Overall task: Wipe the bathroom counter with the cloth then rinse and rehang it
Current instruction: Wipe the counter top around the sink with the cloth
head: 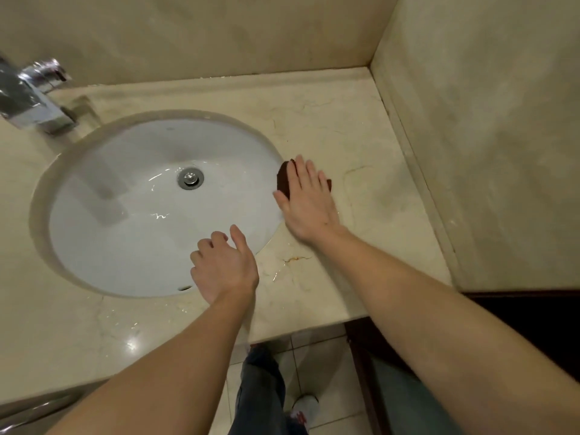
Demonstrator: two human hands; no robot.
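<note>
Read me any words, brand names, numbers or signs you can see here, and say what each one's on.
None can be read.
Faucet: blurred, no brand legible.
Sink, counter, walls: no text.
Cloth: mostly under the right hand, no label showing.
Shoe: a red mark, too blurred to read.

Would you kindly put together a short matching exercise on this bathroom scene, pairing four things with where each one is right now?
Things:
1. cloth
2. left hand
3. faucet
4. drain

Places:
A. at the sink's near rim
B. at the bottom of the white basin
C. flat under the right hand on the counter
D. at the far left, behind the sink

Pairs: 1-C, 2-A, 3-D, 4-B
</note>
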